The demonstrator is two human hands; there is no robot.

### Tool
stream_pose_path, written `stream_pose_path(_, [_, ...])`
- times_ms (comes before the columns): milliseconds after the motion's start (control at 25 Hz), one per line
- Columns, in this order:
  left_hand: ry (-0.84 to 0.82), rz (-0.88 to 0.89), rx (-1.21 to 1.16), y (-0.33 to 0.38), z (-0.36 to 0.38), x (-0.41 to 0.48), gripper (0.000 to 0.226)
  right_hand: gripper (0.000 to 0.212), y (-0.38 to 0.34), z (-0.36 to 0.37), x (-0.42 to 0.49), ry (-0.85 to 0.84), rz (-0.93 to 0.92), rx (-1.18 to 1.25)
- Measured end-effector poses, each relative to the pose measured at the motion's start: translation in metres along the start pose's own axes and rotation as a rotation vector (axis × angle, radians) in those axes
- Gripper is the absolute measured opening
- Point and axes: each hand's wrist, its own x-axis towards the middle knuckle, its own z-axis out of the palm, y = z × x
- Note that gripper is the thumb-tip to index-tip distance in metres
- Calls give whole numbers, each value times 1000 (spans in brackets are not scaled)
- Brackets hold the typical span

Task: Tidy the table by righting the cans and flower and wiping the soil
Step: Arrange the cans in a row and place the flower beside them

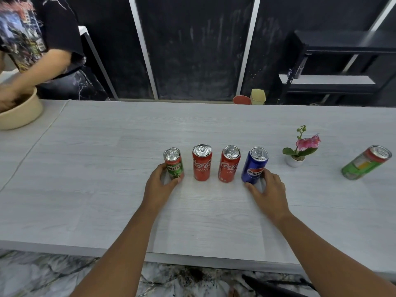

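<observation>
A: Surroundings, quick?
B: Beige bowl (19, 113) at 10 o'clock, a second person (38, 39) has a hand in it. Red cup (241, 100) and yellow cup (258, 96) sit past the far edge at 1.
A: Cans?
B: Four in a row at 12, long axes vertical, tops up: Milo can (174, 167), left Coca-Cola can (202, 162), right Coca-Cola can (228, 164), Pepsi can (254, 166). Green can (365, 162) at 3, well apart, top leaning toward 1. Flower (300, 150) at 2, upright in its white pot.
A: Grips?
B: Left grip (159, 181) curls round the Milo can low down. Right grip (269, 187) wraps the Pepsi can's base.
A: Room?
B: Pale wood-grain surface (107, 189), marble floor (64, 275), dark wall panels, black shelf (342, 61) at 2.
</observation>
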Motion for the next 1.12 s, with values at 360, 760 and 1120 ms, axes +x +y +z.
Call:
stream_pose_path(360, [-3,33,54,4,1,-2,60,56,-1,-1,-1,-16,12,7])
stream_pose_path(760, [-5,20,96,5,2,-2,63,60,-3,-2,-1,-7,7,9])
stream_pose_path(1120, [170,75,428,-7,25,-72,70,96,-2,-18,-30,10,177,196])
